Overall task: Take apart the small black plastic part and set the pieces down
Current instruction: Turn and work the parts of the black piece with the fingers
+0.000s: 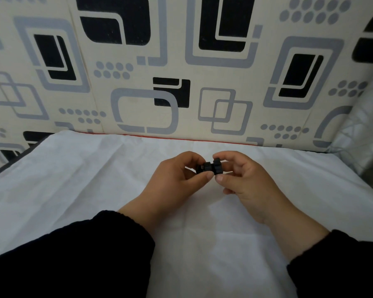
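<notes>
left hand: thumb and fingers pinching the left end of the black plastic part
right hand: pinching its right end
surface: white cloth

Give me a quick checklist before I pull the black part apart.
1. Left hand grips one end of the part: ok, thumb and fingers pinch it.
2. Right hand grips the other end: ok, pinched the same way.
3. Part held clear above the cloth: ok, it sits in the fingers, off the surface.
4. Room on the cloth to set pieces down: ok, bare white cloth on both sides of the hands.
5. Part still in one piece: cannot tell, the middle joint is too small and dark.
6. Sleeves clear of the work: ok, both end at the wrists.
</notes>
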Tool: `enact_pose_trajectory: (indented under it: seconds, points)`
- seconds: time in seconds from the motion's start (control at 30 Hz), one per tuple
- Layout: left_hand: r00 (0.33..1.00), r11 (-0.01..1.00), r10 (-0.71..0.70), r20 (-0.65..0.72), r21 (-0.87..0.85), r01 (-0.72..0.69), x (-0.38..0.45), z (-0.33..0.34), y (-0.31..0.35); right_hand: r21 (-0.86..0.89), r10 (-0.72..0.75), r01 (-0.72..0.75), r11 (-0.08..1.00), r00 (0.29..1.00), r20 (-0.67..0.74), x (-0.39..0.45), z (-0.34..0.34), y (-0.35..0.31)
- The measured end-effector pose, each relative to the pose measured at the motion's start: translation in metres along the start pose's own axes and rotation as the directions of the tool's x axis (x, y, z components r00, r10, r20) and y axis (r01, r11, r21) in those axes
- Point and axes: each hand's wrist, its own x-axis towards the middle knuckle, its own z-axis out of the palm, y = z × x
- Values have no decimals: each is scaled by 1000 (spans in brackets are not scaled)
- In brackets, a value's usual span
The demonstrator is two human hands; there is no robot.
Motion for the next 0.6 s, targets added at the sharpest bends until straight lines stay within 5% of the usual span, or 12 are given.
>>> enact_pose_trajectory:
  seconds: [0.33,0.6]
  points:
    - [996,994,87,-17,66,-86,1,1,1,79,158,-157,984,987,-14,2,1,1]
    - [998,998,56,-17,19,-56,1,0,0,18,52,-52,998,999,-5,3,-1,3]
